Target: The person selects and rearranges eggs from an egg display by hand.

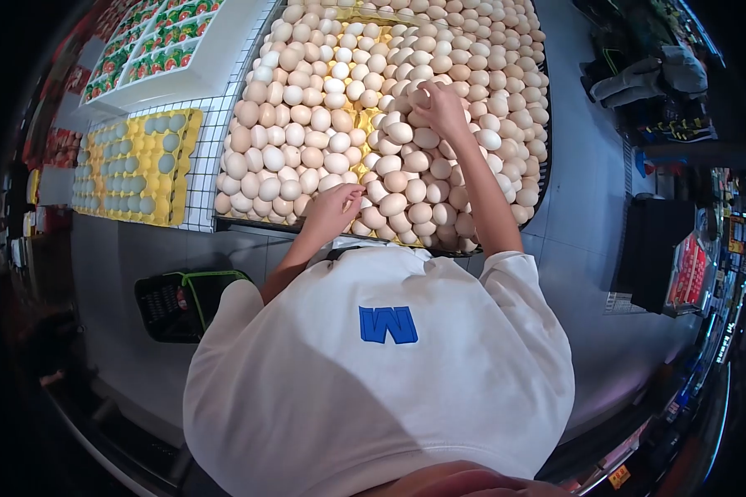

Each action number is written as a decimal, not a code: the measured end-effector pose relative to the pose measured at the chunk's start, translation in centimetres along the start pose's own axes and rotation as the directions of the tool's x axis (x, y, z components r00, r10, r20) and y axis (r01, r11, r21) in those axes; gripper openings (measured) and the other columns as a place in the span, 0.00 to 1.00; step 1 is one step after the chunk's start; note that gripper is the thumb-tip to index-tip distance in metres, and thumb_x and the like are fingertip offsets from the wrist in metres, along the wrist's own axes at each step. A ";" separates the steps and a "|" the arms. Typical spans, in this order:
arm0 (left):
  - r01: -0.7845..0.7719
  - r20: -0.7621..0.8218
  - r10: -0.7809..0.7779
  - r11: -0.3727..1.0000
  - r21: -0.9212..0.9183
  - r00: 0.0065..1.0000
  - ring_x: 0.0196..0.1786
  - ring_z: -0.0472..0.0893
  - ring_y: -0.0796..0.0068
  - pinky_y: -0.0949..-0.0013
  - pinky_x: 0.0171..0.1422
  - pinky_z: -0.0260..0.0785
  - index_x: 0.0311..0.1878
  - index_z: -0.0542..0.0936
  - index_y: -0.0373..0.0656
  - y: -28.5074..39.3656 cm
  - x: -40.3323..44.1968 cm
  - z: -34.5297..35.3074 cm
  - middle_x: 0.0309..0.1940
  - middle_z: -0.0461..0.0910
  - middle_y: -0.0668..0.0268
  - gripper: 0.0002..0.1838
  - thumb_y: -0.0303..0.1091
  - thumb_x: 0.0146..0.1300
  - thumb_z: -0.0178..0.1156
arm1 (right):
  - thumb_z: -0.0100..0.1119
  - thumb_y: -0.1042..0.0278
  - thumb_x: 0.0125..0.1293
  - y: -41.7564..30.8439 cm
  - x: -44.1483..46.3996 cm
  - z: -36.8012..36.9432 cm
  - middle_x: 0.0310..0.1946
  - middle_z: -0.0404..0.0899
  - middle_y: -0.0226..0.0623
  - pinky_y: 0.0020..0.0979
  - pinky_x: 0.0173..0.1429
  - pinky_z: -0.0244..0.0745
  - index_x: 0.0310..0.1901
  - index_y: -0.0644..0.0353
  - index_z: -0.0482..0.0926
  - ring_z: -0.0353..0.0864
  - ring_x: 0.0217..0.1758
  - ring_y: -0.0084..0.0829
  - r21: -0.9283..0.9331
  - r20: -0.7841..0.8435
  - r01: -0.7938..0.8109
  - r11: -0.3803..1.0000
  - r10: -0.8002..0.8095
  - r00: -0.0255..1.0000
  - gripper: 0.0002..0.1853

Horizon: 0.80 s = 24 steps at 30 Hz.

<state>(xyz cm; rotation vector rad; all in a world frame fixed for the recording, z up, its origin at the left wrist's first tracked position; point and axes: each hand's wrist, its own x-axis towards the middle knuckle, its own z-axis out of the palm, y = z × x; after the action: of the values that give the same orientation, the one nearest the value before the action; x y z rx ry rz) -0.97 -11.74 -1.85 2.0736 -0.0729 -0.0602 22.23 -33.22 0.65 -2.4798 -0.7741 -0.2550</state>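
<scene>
Many pale brown and cream eggs (394, 203) lie heaped in a wide display, with yellow tray (362, 124) showing in a gap down the middle. Over the heap, my right hand (441, 109) has its fingers closed around an egg (421, 98). My left hand (333, 209) is lower and to the left, near the front edge of the display. Its fingers are curled together beside the eggs, with no egg visible in them.
Yellow trays (178, 182) of pale bluish eggs stand left on a wire grid (211, 141). Behind them is a white box (211, 62) of small patterned packs. A black basket (162, 306) with a green rim is at lower left. Another person (638, 79) is at upper right.
</scene>
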 end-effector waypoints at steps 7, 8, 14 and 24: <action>0.002 -0.007 -0.002 0.999 -0.043 1.000 0.38 0.84 0.66 0.67 0.42 0.75 0.48 0.80 0.36 0.3 0.2 -0.1 0.35 0.84 0.58 0.12 0.31 0.63 0.60 | 0.71 0.69 0.51 -0.1 0.3 1.1 0.36 0.77 0.46 0.41 0.45 0.76 0.47 0.58 0.79 0.79 0.39 0.44 -0.057 0.040 -0.076 0.996 0.078 0.996 0.20; -0.001 -0.012 0.001 0.998 -0.055 1.000 0.38 0.84 0.65 0.67 0.42 0.75 0.48 0.80 0.36 0.1 0.2 0.0 0.34 0.84 0.58 0.12 0.31 0.63 0.60 | 0.70 0.69 0.48 -0.2 0.3 1.0 0.37 0.77 0.46 0.42 0.44 0.77 0.46 0.57 0.79 0.80 0.39 0.46 -0.043 0.017 -0.056 0.997 0.057 0.998 0.20; 0.006 0.009 -0.005 0.997 -0.077 1.000 0.37 0.83 0.66 0.67 0.42 0.75 0.48 0.79 0.36 0.4 0.4 -0.3 0.34 0.84 0.58 0.12 0.30 0.64 0.59 | 0.69 0.69 0.46 0.0 0.2 1.5 0.37 0.76 0.46 0.43 0.43 0.78 0.47 0.54 0.80 0.80 0.39 0.46 -0.068 0.032 -0.048 0.997 0.051 0.998 0.21; 0.000 -0.012 -0.002 0.993 -0.117 1.000 0.37 0.83 0.65 0.67 0.42 0.74 0.48 0.79 0.36 0.5 0.3 -0.2 0.34 0.83 0.58 0.11 0.28 0.63 0.60 | 0.68 0.64 0.52 -0.7 0.3 -1.1 0.42 0.77 0.46 0.41 0.47 0.78 0.51 0.55 0.79 0.80 0.42 0.44 0.156 -0.026 -0.251 0.955 0.259 0.966 0.22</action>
<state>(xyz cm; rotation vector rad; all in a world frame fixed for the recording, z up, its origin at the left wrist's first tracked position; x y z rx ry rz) -0.65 -11.80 -1.32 1.9566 -0.0595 -0.0515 22.11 -33.16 1.94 -2.3881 -0.4296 -0.1528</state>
